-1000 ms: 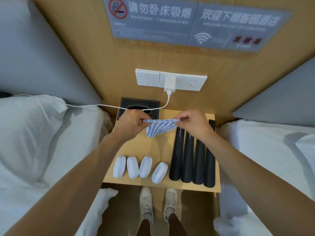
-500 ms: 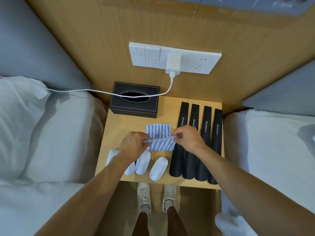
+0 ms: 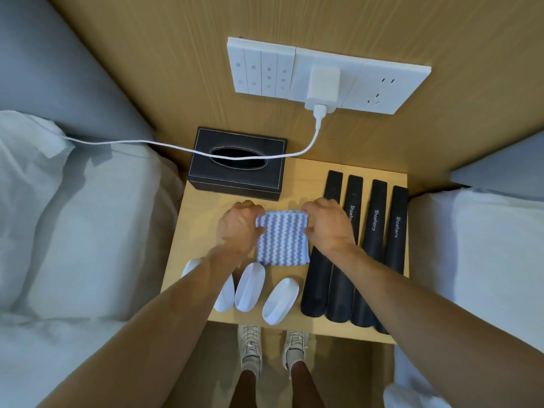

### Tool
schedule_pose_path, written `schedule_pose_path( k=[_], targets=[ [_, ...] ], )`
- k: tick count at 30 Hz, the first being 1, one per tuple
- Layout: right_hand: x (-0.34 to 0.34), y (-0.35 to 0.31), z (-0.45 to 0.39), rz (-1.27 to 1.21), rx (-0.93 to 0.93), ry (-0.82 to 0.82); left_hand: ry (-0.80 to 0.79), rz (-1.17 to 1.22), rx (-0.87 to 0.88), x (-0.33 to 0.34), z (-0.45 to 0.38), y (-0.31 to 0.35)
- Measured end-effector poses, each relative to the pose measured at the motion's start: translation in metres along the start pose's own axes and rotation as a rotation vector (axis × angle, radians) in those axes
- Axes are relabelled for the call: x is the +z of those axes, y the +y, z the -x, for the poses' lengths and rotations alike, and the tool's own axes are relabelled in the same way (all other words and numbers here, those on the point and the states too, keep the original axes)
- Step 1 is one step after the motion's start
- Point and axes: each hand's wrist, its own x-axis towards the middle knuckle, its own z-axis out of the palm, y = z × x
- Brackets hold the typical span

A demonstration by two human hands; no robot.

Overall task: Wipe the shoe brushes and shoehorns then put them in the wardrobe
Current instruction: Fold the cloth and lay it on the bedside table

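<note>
A folded blue-and-white striped cloth (image 3: 282,242) lies flat in the middle of the wooden bedside table (image 3: 200,219). My left hand (image 3: 239,228) pinches its far left corner and my right hand (image 3: 329,225) pinches its far right corner. Several black shoehorns (image 3: 372,248) lie side by side along the table's right side; my right hand and forearm cover parts of the nearer ones. Several white shoe brushes (image 3: 280,301) sit in a row near the front edge, the leftmost ones partly hidden under my left forearm.
A black tissue box (image 3: 235,169) stands at the table's back left. A white charger cable (image 3: 141,142) runs from the wall socket panel (image 3: 323,75) across the box to the left bed (image 3: 73,219). Another bed (image 3: 477,254) is on the right. My shoes (image 3: 250,348) stand below.
Both hands brought the cloth down from the air, folded it and laid it flat on the table. The view tilted downward and came closer to the table.
</note>
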Motion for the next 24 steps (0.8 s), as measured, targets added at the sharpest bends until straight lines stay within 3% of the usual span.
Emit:
schedule_pose_path(
  k=[3,7,13,24],
  targets=[
    [0.011,0.003,0.011,0.169,-0.197,-0.040,-0.096,-0.047,0.181,0.004,0.001,0.001],
    [0.025,0.002,0.011,0.335,-0.285,-0.113,-0.176,-0.373,0.344,0.013,-0.005,0.005],
    [0.031,-0.027,-0.001,0.326,-0.266,-0.073,-0.139,-0.546,0.307,0.004,-0.016,-0.018],
    [0.041,-0.075,-0.015,0.266,-0.233,-0.042,-0.106,-0.585,0.271,-0.016,-0.015,-0.067]
  ],
)
